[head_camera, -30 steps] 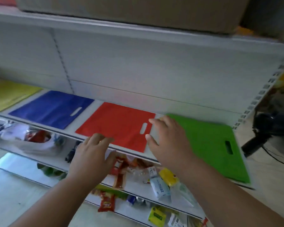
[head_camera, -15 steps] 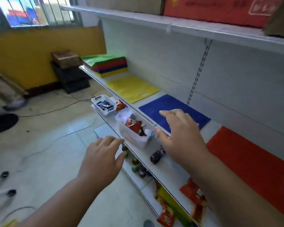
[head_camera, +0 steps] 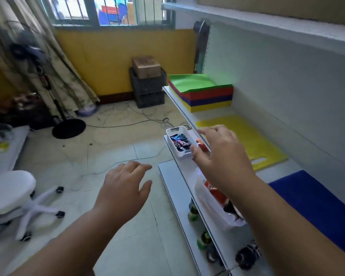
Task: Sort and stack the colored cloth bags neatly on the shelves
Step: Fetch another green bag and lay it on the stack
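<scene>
Left hand [head_camera: 124,188]: raised above the floor [head_camera: 112,156], palm down, fingers spread and relaxed, gripping nothing. Right hand [head_camera: 221,156]: raised over the near edge of the shelves [head_camera: 311,172], palm down, fingers spread and loosely extended, thumb apart, gripping nothing; not seen touching any bag.

Task items, on the main shelf at right:
- Stack of cloth bags [head_camera: 203,92] at the far end: green on top, then red, blue and yellow layers, edges aligned.
- Yellow bag [head_camera: 247,140] lying flat, nearer than the stack, just right of the right hand; handle slot toward the near end.
- Blue bag [head_camera: 315,204] lying flat, nearer still, partly covered by the right forearm.

Lower shelf, left of the bags:
- White basket [head_camera: 179,144] holding small wrapped items, touching or just beside the right thumb; contact cannot be told.
- Clear plastic bag [head_camera: 211,204] with red packets, beneath the right wrist.
- Small bottles [head_camera: 201,240] on the lowest level, near.

Surroundings at left and far: white stool [head_camera: 10,192] on castors, standing fan [head_camera: 48,92], black crate [head_camera: 147,90] with a cardboard box [head_camera: 145,65] on top against the yellow wall, barred window [head_camera: 112,10] above.
</scene>
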A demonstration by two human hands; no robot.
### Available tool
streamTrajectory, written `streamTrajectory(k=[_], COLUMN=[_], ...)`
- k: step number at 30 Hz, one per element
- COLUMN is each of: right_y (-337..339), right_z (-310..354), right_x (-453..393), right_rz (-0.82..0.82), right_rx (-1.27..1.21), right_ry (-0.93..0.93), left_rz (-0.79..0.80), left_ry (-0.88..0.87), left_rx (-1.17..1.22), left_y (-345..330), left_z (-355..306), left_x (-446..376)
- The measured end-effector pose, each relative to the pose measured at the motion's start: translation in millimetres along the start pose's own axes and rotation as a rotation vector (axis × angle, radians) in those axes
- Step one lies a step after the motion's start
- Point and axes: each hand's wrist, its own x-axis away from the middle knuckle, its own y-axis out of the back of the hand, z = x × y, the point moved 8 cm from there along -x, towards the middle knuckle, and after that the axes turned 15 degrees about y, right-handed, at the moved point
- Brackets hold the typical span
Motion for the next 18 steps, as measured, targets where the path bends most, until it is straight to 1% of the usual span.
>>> streamTrajectory(k=[3,6,10,14,16,18], right_y=[-37.2,-72.5,-105.6,-115.2,-121.2,-126.4], right_z=[0.3,-2.4,-12.5,-33.2,-49.9,-68.3], right_x=[-51.1,-107.3,-177.8,-227.4,-246.3,-260.6], right_rz=[0.01,0.0,-0.029,-0.073,-0.069,-0.076], right_rx=[-0.015,0.011,0.039,0.064,0.086,0.102], right_ry=[0.008,-0.003,-0.086,-0.206,-0.269,-0.322], left_rz=[-0.011,-0.03,0.055,0.09,0.111,0.088], left_ry=[0.024,0.022,-0.049,-0.14,-0.194,-0.258], left_rx=[0.016,0.027,0.02,0.042,0.058,0.075], left_y=[-5.9,-11.6,-22.9,-16.8,-22.0,-29.8], left_z=[29.7,57.3,81.8,85.3,77.6,66.0], left_x=[-52.6,-121.9,-220.7,-302.8,-341.5,-375.4])
